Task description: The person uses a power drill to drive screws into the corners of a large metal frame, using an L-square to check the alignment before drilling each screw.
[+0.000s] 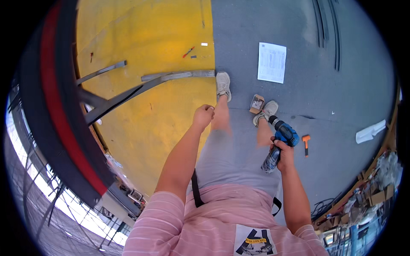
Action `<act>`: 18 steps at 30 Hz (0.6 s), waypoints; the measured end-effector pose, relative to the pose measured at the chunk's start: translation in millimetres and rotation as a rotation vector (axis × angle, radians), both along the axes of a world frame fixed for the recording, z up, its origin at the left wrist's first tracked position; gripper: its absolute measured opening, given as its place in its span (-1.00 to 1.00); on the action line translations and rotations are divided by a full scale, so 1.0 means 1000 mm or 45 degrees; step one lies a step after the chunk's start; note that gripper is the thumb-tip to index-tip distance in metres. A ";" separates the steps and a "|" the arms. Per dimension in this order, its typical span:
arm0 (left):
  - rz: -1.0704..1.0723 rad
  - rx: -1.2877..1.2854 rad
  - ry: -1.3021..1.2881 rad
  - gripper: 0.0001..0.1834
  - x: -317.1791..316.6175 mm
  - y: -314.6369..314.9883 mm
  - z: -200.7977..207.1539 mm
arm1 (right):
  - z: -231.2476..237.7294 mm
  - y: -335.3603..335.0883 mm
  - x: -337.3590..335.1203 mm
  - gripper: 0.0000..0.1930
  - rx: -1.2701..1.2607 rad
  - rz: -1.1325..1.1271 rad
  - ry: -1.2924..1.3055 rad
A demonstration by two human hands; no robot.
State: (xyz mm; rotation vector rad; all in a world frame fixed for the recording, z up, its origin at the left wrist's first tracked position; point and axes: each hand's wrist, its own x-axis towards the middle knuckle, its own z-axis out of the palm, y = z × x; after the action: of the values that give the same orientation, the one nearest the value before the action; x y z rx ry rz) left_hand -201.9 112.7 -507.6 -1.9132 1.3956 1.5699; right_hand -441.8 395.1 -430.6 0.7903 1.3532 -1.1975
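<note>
My right hand [285, 157] is wrapped round the handle of a blue and black cordless drill [288, 134], its chuck pointing forward and left, above my right leg. My left hand [203, 117] hangs over the yellow floor beside my left leg, its fingers curled together; anything between them is too small to make out. A small open cardboard box [256, 103] rests on the floor against my right shoe [270, 109]. On the grey floor right of the drill lies a mallet [306, 145] with an orange head and a black and orange handle.
A grey metal leg [128, 94] reaches from the left across the yellow floor near my left shoe [223, 85]. At far left looms a black and red beam [57, 98]. A printed sheet [272, 62], long dark strips [335, 34] and a white wrapper [370, 132] lie on grey floor.
</note>
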 end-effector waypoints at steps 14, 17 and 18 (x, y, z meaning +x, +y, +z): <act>0.106 0.564 -0.079 -0.74 -0.120 0.201 -0.451 | -0.279 -0.051 0.011 -0.56 0.406 -0.522 0.110; 1.126 0.552 -0.259 -0.77 -0.142 0.232 -0.481 | -0.287 -0.036 0.011 -0.53 0.379 -0.482 0.073; 1.325 0.458 -0.315 -0.79 -0.157 0.233 -0.486 | -0.287 -0.033 0.005 -0.54 0.371 -0.498 0.070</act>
State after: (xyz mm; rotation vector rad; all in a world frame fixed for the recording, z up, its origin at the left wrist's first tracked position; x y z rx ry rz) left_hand -358.5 345.4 -993.1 -2.5954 -0.0881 1.6684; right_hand -437.3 362.3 -717.4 1.2826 1.4809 -1.3437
